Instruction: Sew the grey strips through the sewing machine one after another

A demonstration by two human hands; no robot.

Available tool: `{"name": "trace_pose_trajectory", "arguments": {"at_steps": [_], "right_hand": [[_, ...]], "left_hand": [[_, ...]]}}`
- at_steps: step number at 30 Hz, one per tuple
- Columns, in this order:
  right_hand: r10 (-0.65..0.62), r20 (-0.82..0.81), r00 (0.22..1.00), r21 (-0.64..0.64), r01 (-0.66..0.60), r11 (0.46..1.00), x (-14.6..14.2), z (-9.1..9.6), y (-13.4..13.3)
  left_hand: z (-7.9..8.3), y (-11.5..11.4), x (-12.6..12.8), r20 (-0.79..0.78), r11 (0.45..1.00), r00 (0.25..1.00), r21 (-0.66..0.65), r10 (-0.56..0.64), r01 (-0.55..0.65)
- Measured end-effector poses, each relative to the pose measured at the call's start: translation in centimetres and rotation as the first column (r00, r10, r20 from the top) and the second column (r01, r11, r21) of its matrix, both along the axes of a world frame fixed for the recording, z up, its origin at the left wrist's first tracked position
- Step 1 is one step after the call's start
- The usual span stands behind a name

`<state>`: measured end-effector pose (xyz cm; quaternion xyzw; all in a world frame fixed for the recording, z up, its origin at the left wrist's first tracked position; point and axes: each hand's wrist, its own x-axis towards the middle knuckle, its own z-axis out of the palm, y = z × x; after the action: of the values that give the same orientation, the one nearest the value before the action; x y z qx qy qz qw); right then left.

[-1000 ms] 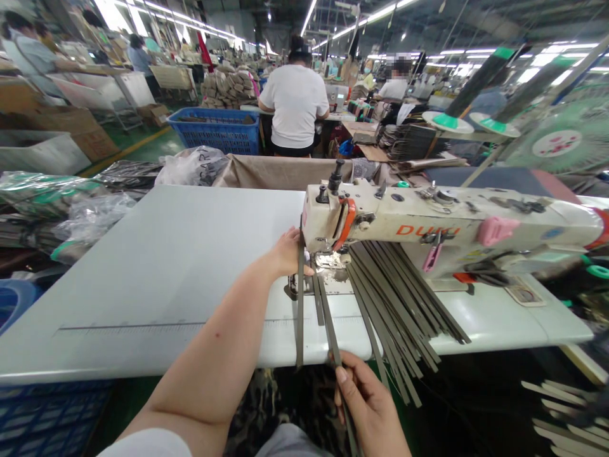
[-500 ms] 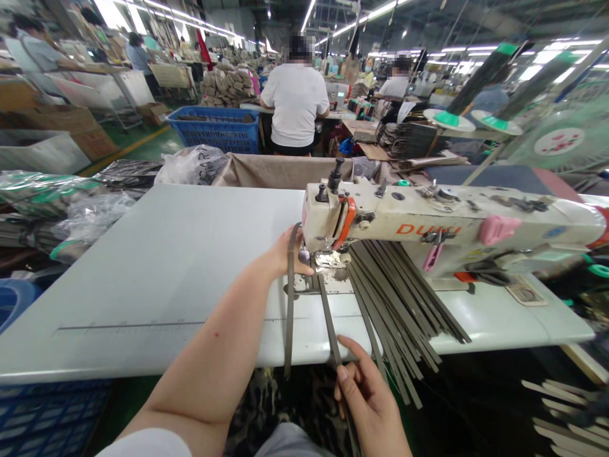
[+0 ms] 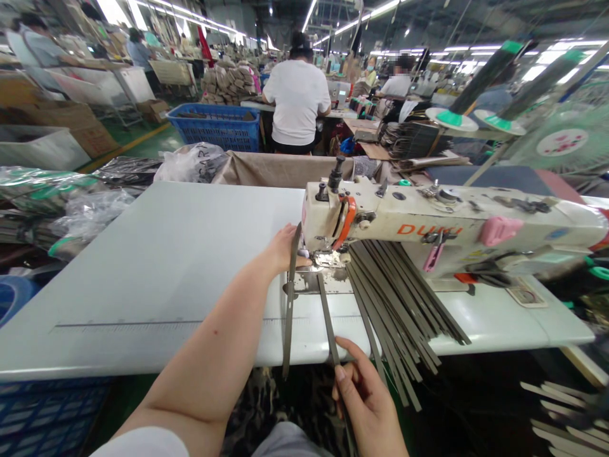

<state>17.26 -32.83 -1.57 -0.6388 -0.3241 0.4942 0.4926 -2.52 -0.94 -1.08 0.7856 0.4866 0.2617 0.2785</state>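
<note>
Strip (image 3: 287, 317) in the left hand (image 3: 284, 251) (grip closed on its top end, beside the sewing machine (image 3: 428, 222)) has swung leftward, dangling over the table (image 3: 166, 254) edge; the right hand (image 3: 366, 400) grip pinches a second strip (image 3: 328, 320) running to the needle.

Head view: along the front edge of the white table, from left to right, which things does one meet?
hanging strip, held by the left hand → middle strip, pinched by the right hand → pile of strips, fanned over the edge
</note>
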Motion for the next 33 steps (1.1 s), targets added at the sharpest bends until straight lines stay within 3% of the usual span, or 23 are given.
{"name": "trace_pose_trajectory", "arguments": {"at_steps": [8, 14, 20, 23, 30, 33], "right_hand": [[0.01, 0.02, 1.0, -0.002, -0.01, 1.0, 0.0, -0.3, 0.1], [0.019, 0.013, 1.0, 0.007, -0.019, 1.0, 0.1, -0.4, 0.1], [0.041, 0.079, 0.996, 0.036, -0.044, 0.998, 0.0, -0.3, 0.2], [0.053, 0.108, 0.993, 0.039, -0.057, 0.998, 0.0, -0.2, 0.5], [0.24, 0.256, 0.936, 0.035, -0.257, 0.966, 1.0, 0.4, 2.5], [0.225, 0.346, 0.911, 0.065, -0.263, 0.963, 1.0, 0.7, 3.4]], "left_hand": [[0.0, 0.4, 0.2, -0.042, 1.0, 0.999, 0.011, -0.001, 0.002], [0.3, 0.2, 0.3, 0.078, 0.997, 0.995, -0.058, -0.054, 0.059], [-0.2, 1.1, 1.8, 0.074, 0.999, 0.996, -0.009, 0.049, -0.049], [-0.7, 1.4, 2.0, 0.073, 0.999, 0.996, -0.027, 0.041, -0.039], [-1.2, 1.9, 2.2, -0.026, 1.0, 1.0, 0.002, -0.003, 0.003], [-1.1, 1.7, 2.6, -0.052, 0.999, 0.998, 0.015, 0.036, -0.035]]}}
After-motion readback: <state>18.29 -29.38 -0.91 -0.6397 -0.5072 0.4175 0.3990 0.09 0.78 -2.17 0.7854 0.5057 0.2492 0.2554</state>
